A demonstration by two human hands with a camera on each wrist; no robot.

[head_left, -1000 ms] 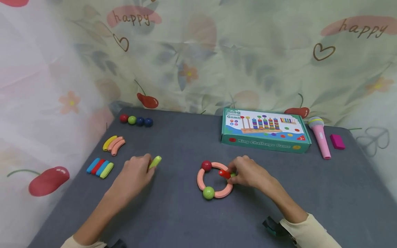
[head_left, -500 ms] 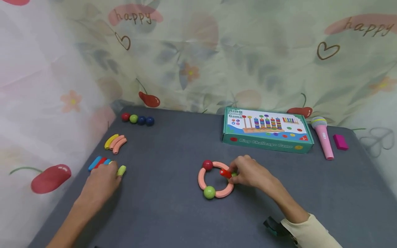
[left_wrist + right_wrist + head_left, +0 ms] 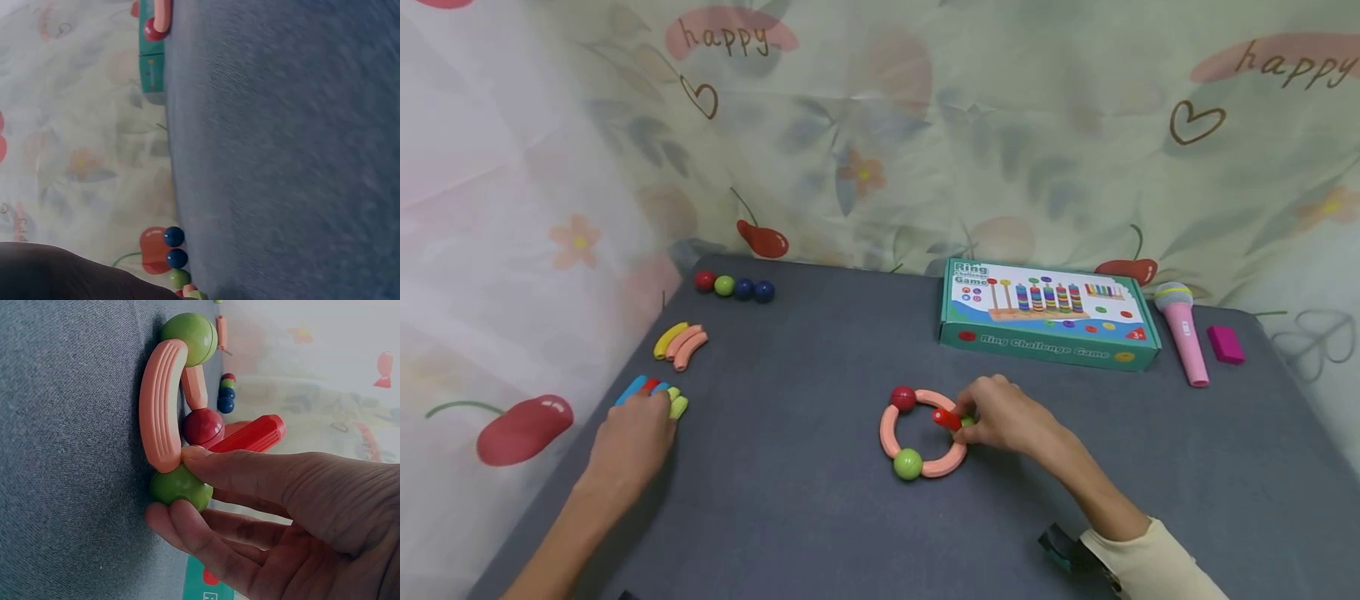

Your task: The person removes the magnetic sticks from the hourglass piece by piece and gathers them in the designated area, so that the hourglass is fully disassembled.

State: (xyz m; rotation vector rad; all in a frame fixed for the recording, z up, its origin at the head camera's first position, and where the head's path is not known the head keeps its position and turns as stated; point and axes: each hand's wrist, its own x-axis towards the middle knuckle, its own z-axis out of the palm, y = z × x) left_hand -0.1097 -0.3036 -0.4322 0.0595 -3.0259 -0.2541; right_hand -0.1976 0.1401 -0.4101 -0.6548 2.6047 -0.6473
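Note:
On the left, my left hand [image 3: 632,442] pinches a light green stick [image 3: 679,407] and has it down beside a row of straight sticks. The row includes a blue stick [image 3: 630,390] and a red one, partly covered by the fingers. My right hand [image 3: 1011,421] holds a green ball [image 3: 181,487] between thumb and fingers. That ball belongs to a ring of curved pink pieces [image 3: 889,429], with a red ball [image 3: 903,398] and another green ball [image 3: 907,464]. A red stick [image 3: 253,434] points up and inward from the held ball.
Yellow and pink curved pieces [image 3: 681,343] lie beyond the left hand. Farther back is a row of red, green and blue balls [image 3: 742,289]. A game box [image 3: 1048,312], a pink toy microphone [image 3: 1183,333] and a magenta block [image 3: 1226,344] stand back right.
My left hand has carried the light green stick leftward from the middle to the row of sticks and lowered it there. The right hand keeps its hold on the ring's green ball.

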